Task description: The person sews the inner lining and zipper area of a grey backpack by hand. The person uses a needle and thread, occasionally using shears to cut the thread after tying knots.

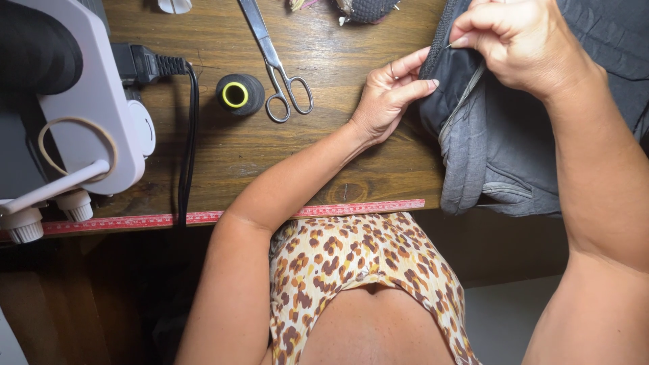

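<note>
The grey garment [514, 135] is pinched at its dark zippered edge by the left hand [392, 94], fingers nearly closed on the cloth. A needle, barely visible, is gripped by the tightly closed fingertips of the right hand [520, 40] just above. The garment is draped over the wooden table's [304, 162] near edge, its seam running near to far. Bare tabletop is left between the left hand and the scissors [277, 67] beside a black thread spool [240, 94].

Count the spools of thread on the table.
1. A black thread spool with a yellow-ringed core stands on the wooden table, just left of the scissors. Others may be hidden behind the sewing machine or under the grey garment.
</note>
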